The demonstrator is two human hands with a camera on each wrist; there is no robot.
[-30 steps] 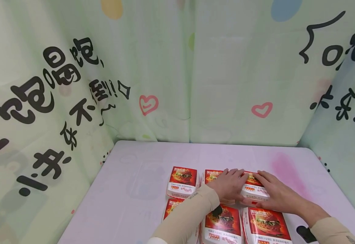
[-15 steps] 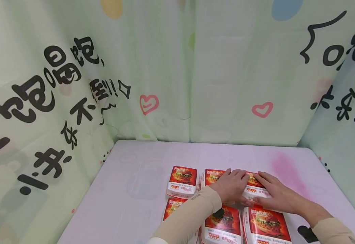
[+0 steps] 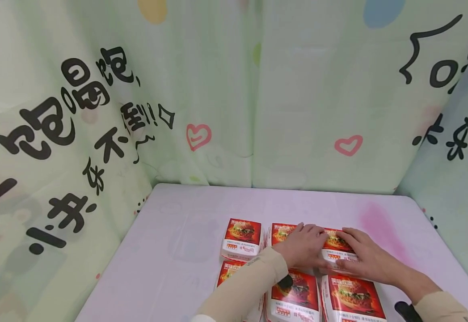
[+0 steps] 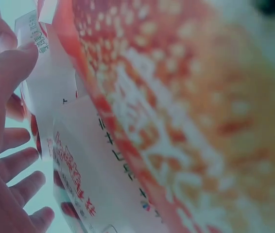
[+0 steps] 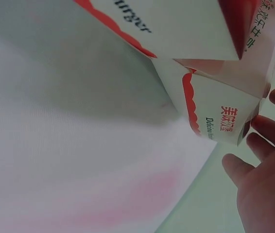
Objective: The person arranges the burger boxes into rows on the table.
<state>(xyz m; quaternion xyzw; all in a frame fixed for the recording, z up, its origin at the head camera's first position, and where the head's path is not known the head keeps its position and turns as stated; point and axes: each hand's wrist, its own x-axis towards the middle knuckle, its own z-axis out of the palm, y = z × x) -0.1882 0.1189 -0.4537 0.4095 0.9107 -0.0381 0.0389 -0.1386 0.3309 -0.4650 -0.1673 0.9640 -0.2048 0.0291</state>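
Observation:
Several red-and-white burger boxes stand in two rows at the front of the table. My left hand [image 3: 304, 248] lies across the back-row middle box [image 3: 280, 232] and reaches to the left side of the back-right burger box [image 3: 340, 241]. My right hand [image 3: 372, 259] rests along that box's right side, its thumb at the front. In the left wrist view, the spread left fingers [image 4: 23, 160] lie beside white box sides. The right wrist view shows the right fingers [image 5: 259, 148] fairly straight around the far corner of a burger box [image 5: 225, 102].
A back-left box [image 3: 242, 239] stands left of the hands. Nearer are a box [image 3: 227, 271] partly under the left sleeve, a middle box [image 3: 294, 297] and a right box [image 3: 354, 297]. Patterned curtains [image 3: 298, 89] enclose the pale table [image 3: 169, 255].
The left hand and right hand stay at the back-right burger box and shift only slightly. The head view has moved a little.

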